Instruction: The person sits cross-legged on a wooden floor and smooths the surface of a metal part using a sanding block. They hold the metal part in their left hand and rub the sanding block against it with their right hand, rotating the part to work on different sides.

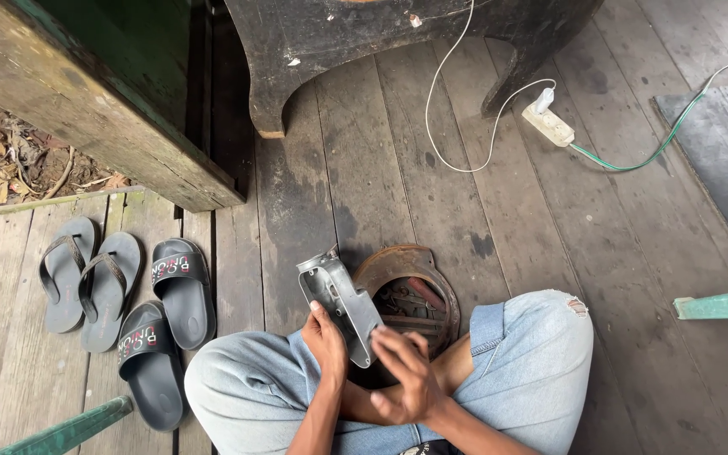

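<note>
I sit cross-legged on a wooden plank floor in light blue jeans. My left hand point(326, 341) grips a grey metal cover point(340, 303), an oblong cast part held tilted above my lap. My right hand point(402, 371) has its fingers spread, and the fingertips touch the cover's lower end. Just behind the cover, a rusty round metal housing point(414, 282) lies on the floor between my knees, partly hidden by the cover and my hands.
Two pairs of sandals point(120, 307) lie on the planks at the left. A dark wooden piece of furniture point(322, 50) stands ahead. A white power strip point(549, 125) with a white cable and a green cord lies at the right. Green wooden rails point(722, 303) reach in from the sides.
</note>
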